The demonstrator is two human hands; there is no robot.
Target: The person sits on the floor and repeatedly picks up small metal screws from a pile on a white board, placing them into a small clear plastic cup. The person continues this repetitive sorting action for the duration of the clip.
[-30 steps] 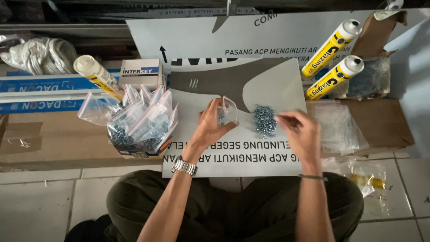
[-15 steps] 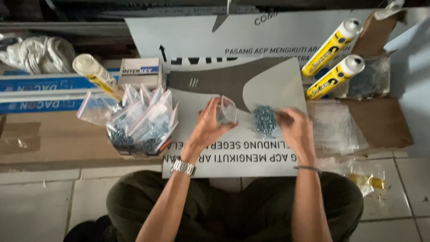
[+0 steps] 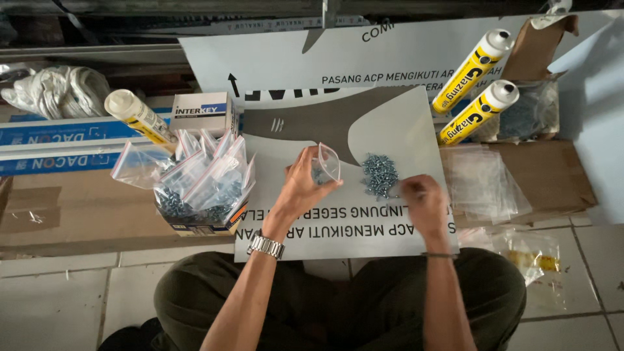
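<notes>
Lots of packaging here. The left hand [image 3: 304, 185] pinches a small clear zip bag [image 3: 327, 162] above a white printed sign panel [image 3: 390, 140] lying flat, with a grey curved patch and black lettering. To the left, a small cardboard box [image 3: 198, 224] is stuffed with filled clear bags [image 3: 201, 172], and a white box with a blue label [image 3: 203, 112] stands behind it. Two yellow-labelled tubes [image 3: 474, 91] lie at the upper right, a third tube [image 3: 138, 117] at the left. A stack of empty clear bags [image 3: 481, 182] rests on brown cardboard at the right.
</notes>
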